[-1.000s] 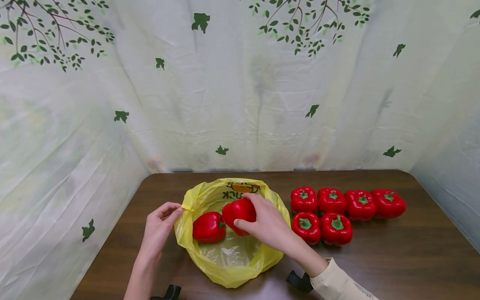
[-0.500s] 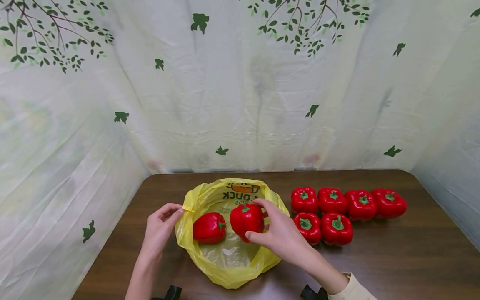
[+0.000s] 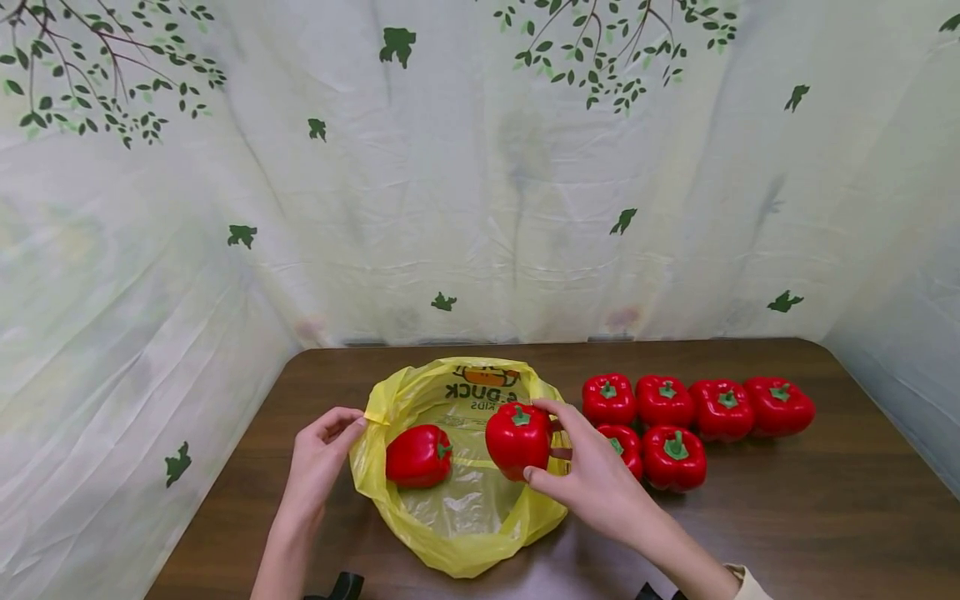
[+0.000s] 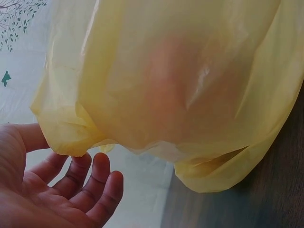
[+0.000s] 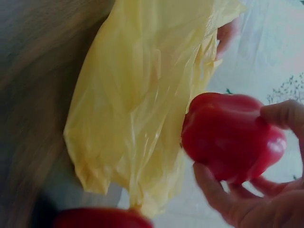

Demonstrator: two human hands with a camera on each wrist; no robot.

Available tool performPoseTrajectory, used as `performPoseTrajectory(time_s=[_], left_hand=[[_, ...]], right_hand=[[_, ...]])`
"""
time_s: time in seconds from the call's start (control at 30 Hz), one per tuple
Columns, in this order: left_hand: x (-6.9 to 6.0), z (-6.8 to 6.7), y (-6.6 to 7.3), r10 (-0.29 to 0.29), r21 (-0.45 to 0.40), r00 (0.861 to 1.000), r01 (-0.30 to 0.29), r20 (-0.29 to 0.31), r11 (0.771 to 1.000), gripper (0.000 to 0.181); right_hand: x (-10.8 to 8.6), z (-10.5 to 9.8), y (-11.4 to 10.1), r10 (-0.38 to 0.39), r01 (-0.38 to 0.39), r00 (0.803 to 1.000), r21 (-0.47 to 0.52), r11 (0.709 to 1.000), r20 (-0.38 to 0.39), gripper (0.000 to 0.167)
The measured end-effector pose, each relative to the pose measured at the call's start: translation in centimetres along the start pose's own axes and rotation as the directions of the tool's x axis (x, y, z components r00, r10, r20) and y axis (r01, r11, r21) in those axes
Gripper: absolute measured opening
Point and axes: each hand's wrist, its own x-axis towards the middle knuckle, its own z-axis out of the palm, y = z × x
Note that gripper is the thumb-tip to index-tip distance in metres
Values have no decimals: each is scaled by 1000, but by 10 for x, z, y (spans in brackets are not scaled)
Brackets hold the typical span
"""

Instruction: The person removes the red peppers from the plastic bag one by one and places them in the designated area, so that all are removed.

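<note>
My left hand (image 3: 321,454) pinches the left rim of a yellow plastic bag (image 3: 461,557), which stands with its mouth spread wide. In the left wrist view the thumb and fingers meet at the bag's edge. One red bell pepper (image 3: 416,457) lies on its side inside, its green stem pointing right. With fingers and thumb around it, my right hand (image 3: 600,479) holds another red bell pepper (image 3: 517,443) over the bag's right rim, stem up. The right wrist view shows this held bell pepper (image 5: 228,135) raised beside the bag's outer wall (image 5: 126,104).
Several red bell peppers (image 3: 723,410) stand in two rows on the brown wooden table (image 3: 810,508), right of the bag. One is partly hidden by my right hand. A pale curtain (image 3: 480,183) with leaf prints hangs behind the table.
My right hand has drawn the held bell pepper rightward, from beside the lying one to the bag's right rim, turning its stem upward. My left hand stays at the rim.
</note>
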Motion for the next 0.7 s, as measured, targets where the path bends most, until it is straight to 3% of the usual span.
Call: performPoseTrajectory(time_s=[0.2, 0.43, 0.7], left_hand=[[0, 2, -1, 5, 4, 1000, -5, 1, 1000, 28], [-1, 2, -3, 36, -5, 999, -36, -18, 999, 28], [-1, 2, -3, 36, -7, 999, -36, -18, 999, 28]], right_hand=[[-9, -14, 4, -37, 36, 999, 70, 997, 10, 76], [-17, -32, 9, -155, 156, 988, 23, 988, -25, 80], [-27, -55, 18, -185, 184, 982, -27, 983, -44, 82]])
